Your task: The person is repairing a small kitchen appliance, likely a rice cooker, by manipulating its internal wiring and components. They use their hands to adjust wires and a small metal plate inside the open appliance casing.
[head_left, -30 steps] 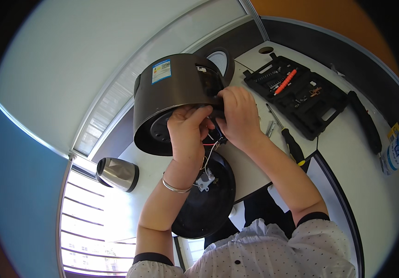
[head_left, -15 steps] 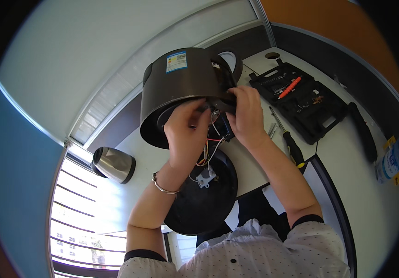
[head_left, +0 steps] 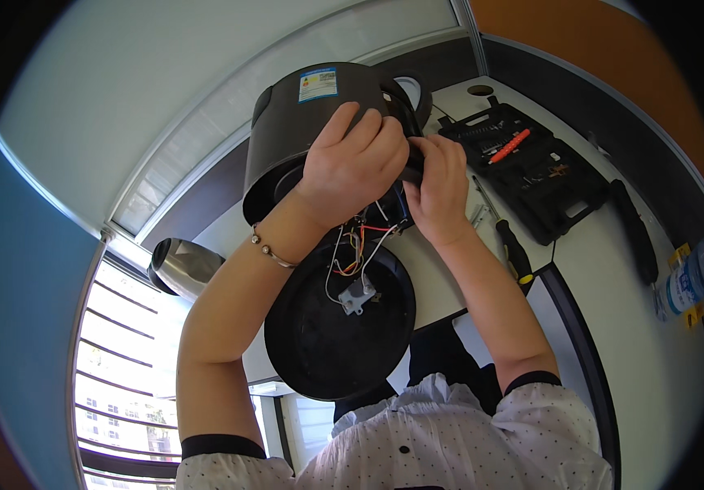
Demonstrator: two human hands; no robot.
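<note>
White worktop (head_left: pixel 438 286). Round black base plate (head_left: pixel 336 351) nearest the body, wires (head_left: pixel 354 237) up to tipped dark cylindrical appliance housing (head_left: pixel 282 143). Right hand (head_left: pixel 442 189) gripping housing's right edge; left hand (head_left: pixel 356 163) curled across its front, can't tell if holding anything. Screwdriver (head_left: pixel 515 251) right, open black tool case (head_left: pixel 563 194) beyond.

top: white blouse (head_left: pixel 458 441), small dark dots; ruffled trim (head_left: pixel 429 394) up front; dark round button (head_left: pixel 403 449); short sleeves, black cuffs (head_left: pixel 221 446); left wrist: silver-coloured open bangle (head_left: pixel 277 258), knobbed ends; hands (head_left: pixel 356 167) bare; legwear (head_left: pixel 442 353): black
</note>
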